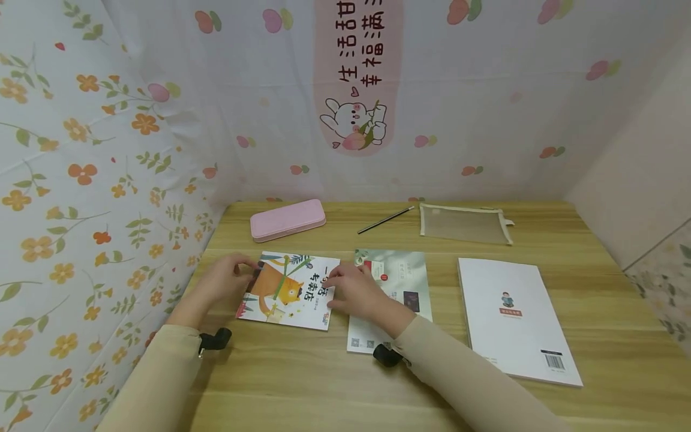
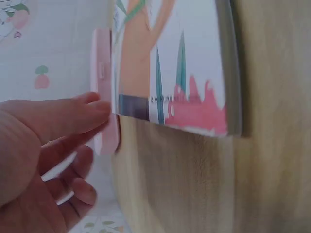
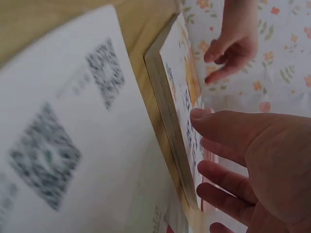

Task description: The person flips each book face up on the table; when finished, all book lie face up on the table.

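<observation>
A picture book (image 1: 288,294) with an orange animal on its cover lies flat on the wooden table, between the two hands. At its left edge is my left hand (image 1: 225,281), fingers loosely bent and holding nothing. In the left wrist view the fingertips (image 2: 99,110) come right up to the book's corner. My right hand (image 1: 357,293) hovers at the right edge of the same book, thumb apart from the relaxed fingers. Under the right forearm lies a pale green and white book (image 1: 412,273), partly hidden; its QR codes (image 3: 46,155) show large in the right wrist view.
A white book (image 1: 513,336) with a barcode lies to the right. Along the back of the table (image 1: 281,378) are a pink pencil case (image 1: 288,219), a dark pencil (image 1: 384,221) and a mesh zip pouch (image 1: 464,224). Printed cloth hangs behind and at the left.
</observation>
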